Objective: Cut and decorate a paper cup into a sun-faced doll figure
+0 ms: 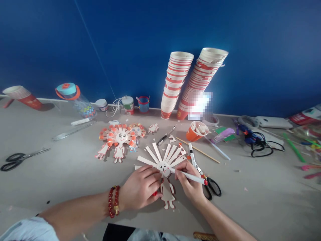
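Observation:
A white paper doll [167,190] with a drawn face and strips fanned out like hair lies before me. My left hand [142,187] has its fingertips on the doll's left edge and holds it in place, fingers curled. Between its thumb and fingers shows a small red marker cap [154,193]. In my right hand [192,184] is a white marker [189,176] with a red end, its tip at the right side of the doll's face. Black-handled scissors [213,187] lie beside my right hand, partly under a black-and-white marker [192,154].
Finished-looking paper dolls [121,138] with orange curled strips lie behind my left hand. Tall paper-cup stacks [177,80] lean by the blue wall. A cup of scraps [197,132], a wooden stick [200,151], a glue gun [248,135] and other scissors [17,160] lie around.

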### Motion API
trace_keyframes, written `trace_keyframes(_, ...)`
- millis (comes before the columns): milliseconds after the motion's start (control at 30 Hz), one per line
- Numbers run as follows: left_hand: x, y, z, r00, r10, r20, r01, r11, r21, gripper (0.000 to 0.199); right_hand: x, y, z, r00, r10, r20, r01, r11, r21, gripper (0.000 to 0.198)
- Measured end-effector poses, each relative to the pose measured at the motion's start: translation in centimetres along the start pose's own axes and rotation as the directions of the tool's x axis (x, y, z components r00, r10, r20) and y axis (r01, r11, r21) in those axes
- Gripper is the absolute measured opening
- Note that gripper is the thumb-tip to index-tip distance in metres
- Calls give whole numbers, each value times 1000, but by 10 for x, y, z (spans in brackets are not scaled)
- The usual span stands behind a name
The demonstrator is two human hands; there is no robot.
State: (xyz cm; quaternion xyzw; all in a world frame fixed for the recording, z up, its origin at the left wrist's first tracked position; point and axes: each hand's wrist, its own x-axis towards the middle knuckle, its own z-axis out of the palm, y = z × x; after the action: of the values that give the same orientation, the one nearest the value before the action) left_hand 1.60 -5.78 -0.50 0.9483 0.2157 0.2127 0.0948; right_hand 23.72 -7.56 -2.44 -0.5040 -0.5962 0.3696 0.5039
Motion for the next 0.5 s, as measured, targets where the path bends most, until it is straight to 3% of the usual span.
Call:
trace_keyframes(233, 3, 0, 3, 997, 4, -78, -1, 999, 40, 20, -10, -2, -6, 993, -105, 44, 107, 993, -57, 11)
trace_keyframes(500, 5, -2, 7, 988, -14, -152, 23, 998, 60, 53, -16, -28, -9, 940, -326, 101, 330, 944, -24, 9)
